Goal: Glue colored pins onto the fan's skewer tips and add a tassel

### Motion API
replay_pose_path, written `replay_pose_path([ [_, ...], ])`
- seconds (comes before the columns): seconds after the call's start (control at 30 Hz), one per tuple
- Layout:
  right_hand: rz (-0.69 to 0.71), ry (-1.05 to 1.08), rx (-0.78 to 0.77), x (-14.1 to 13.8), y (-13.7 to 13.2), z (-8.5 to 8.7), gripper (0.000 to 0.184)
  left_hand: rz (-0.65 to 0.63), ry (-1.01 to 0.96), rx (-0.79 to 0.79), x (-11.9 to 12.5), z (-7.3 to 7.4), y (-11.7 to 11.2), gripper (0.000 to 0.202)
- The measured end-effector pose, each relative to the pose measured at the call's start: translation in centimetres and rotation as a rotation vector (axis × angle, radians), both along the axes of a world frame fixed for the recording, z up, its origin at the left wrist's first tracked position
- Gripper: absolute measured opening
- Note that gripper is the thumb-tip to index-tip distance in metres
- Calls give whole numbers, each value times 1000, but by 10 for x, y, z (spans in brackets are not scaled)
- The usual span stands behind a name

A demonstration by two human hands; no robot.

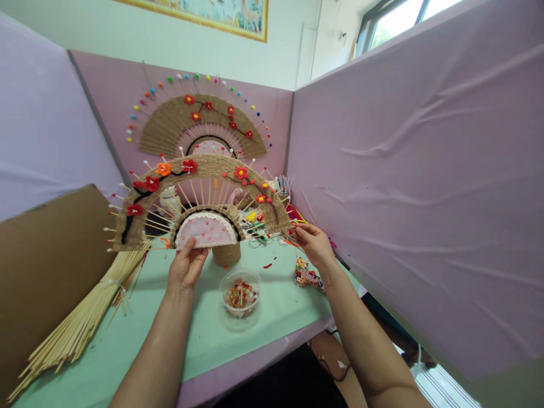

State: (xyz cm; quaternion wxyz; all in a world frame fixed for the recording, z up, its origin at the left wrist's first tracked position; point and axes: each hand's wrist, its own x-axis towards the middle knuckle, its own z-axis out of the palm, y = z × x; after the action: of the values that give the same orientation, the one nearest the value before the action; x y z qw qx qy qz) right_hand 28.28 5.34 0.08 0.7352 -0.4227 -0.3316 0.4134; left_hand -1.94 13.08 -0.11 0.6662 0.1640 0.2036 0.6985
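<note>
Held up over the table is a fan-shaped craft point(204, 166) of woven twine and thin sticks, with red and orange flowers and small beads on the stick ends. My left hand point(190, 265) grips its base from below, at the pink half-round center point(204, 228) edged in white. At the right end of the fan, my right hand point(313, 241) is closed, its fingertips pinching near the lowest stick tips. Whether a bead is between those fingers is too small to tell. Below the fan stands a clear plastic bowl point(240, 293) of red, amber and white beads.
Another decorated fan point(170, 126) hangs on the pink back panel. Bundled thin sticks point(91, 306) lie at left beside a cardboard sheet point(55, 272). A twine-wrapped cylinder point(226, 255) and a floral cloth piece point(306, 276) are on the green table point(221, 360). A pink partition point(416, 187) rises at right.
</note>
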Motion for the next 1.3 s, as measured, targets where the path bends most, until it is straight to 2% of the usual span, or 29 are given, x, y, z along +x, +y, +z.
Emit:
replay_pose_path([
  [0.3,5,44,9,-6,-4,2,44,-7,-72,4,-1,-3,3,44],
  [0.4,3,58,-20,-10,-10,-3,48,-7,-85,3,-1,-2,2,45],
  [0.57,-54,-46,-84,-16,-21,-15,43,5,-83,-8,-1,2,0,40],
  [0.7,-63,-205,-48,-17,-31,-12,41,23,-92,25,-1,13,0,37],
  [0.8,-155,-262,23,-17,-26,-4,43,34,-88,54,-1,28,2,36],
  [0.87,-218,-246,86,-17,-13,5,46,32,-78,82,1,40,3,33],
  [1.0,-247,-208,187,-16,24,32,75,18,-73,119,7,66,3,31],
  [1.07,-235,-213,237,-17,38,49,81,14,-79,123,9,78,3,33],
  [1.17,-143,-263,272,-21,43,69,66,9,-85,140,11,91,0,36],
  [1.23,-47,-315,247,-26,35,75,50,19,-93,164,10,95,-1,39],
  [1.3,9,-363,215,-30,18,76,45,32,-99,181,8,96,-1,41],
])
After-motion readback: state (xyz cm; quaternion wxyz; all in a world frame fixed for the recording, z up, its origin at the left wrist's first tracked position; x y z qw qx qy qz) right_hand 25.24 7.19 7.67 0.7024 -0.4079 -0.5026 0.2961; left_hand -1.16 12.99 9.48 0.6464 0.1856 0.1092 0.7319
